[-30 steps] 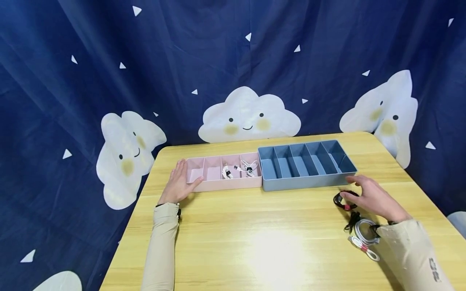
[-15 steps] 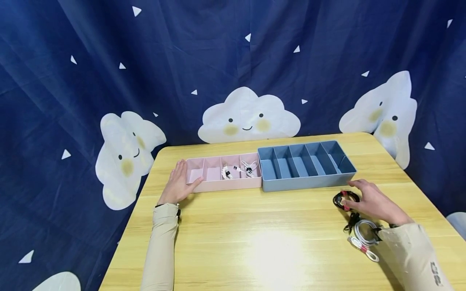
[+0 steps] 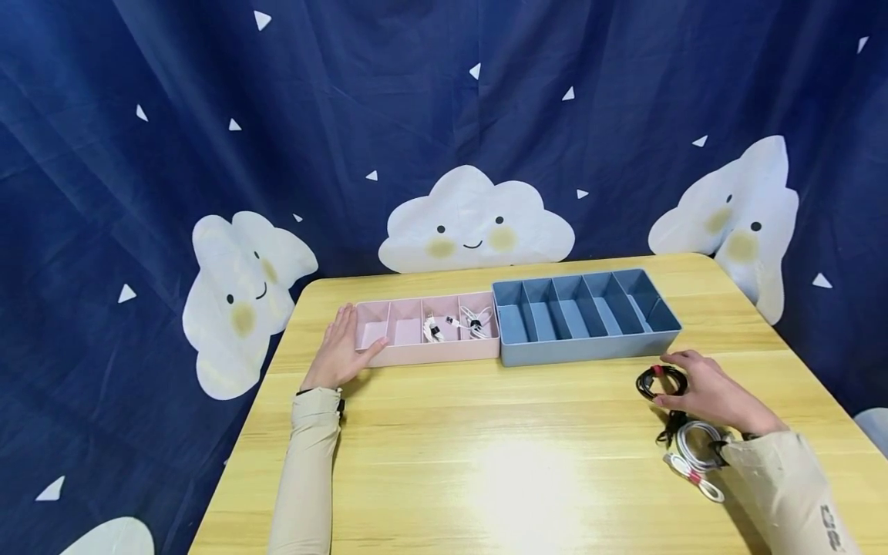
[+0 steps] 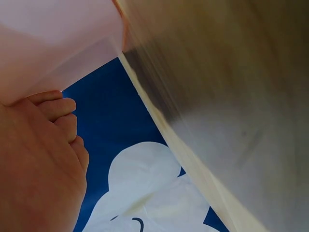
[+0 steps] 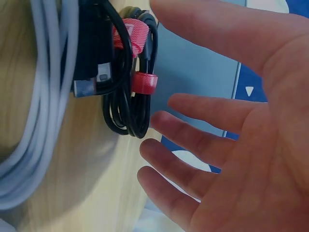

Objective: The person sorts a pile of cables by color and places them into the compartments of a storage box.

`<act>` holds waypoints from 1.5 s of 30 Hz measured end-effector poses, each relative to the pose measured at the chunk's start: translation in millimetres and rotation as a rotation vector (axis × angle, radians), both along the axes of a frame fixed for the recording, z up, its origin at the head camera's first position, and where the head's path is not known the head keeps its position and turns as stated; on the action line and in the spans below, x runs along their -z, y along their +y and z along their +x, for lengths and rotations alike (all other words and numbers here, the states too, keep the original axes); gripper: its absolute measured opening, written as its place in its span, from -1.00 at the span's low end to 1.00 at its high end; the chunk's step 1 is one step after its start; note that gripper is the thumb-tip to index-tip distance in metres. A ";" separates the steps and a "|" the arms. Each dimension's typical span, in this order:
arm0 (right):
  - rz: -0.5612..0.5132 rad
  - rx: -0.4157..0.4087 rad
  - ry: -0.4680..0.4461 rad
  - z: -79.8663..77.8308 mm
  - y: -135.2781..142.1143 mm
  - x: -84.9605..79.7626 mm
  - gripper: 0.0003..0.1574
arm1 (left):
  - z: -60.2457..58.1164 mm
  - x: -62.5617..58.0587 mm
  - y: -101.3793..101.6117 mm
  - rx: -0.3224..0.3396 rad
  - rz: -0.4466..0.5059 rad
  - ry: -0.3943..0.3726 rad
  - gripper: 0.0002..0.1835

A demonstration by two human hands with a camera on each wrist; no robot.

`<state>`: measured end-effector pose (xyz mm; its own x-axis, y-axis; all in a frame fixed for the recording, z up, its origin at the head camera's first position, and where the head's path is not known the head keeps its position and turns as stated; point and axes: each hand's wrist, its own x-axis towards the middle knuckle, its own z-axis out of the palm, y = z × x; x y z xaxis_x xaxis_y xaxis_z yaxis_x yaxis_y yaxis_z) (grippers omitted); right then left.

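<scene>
My left hand [image 3: 336, 348] rests at the left end of a pink divided box [image 3: 430, 353], its thumb along the front wall. Coiled white cables [image 3: 433, 330] lie in that box's right-hand compartments. At the right, my right hand [image 3: 718, 393] reaches over a coiled black cable [image 3: 648, 383] with red straps, thumb and forefinger on either side of it. In the right wrist view, the fingers [image 5: 193, 133] are spread and extended beside the coil, not closed round it. A blue divided box [image 3: 583, 351] stands just beyond, against the pink one.
Near my right wrist lie a grey cable coil [image 3: 694, 459], a small black cable [image 3: 671, 426] and a white cable [image 3: 701, 484] with a red tie. The wooden table [image 3: 430, 447] ends at a dark blue curtain [image 3: 333, 154] with printed clouds.
My right hand has shifted down and nearer from the blue box's corner, settling closer round the black coil. The left hand and both boxes have stayed put.
</scene>
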<state>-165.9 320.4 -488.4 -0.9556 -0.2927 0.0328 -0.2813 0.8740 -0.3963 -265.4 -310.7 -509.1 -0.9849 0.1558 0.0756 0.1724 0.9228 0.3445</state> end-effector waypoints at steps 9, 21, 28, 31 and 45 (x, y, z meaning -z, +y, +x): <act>-0.010 -0.005 -0.001 -2.0 1.2 7.0 0.06 | 1.4 -1.7 0.6 -0.001 -0.001 -0.013 0.25; -0.020 0.011 -0.045 -3.5 1.4 8.7 0.08 | 1.3 -2.8 1.5 -0.004 0.001 -0.014 0.25; -0.027 0.018 -0.075 -5.9 1.4 7.4 0.08 | -0.6 -1.0 0.7 -0.010 -0.003 -0.002 0.24; -0.021 0.017 -0.080 -6.4 1.4 7.3 0.07 | -0.2 -1.7 1.3 -0.008 -0.009 0.007 0.23; -0.028 0.024 -0.056 -4.9 -0.8 9.8 -0.05 | 2.9 -3.0 3.0 -0.002 0.002 0.000 0.23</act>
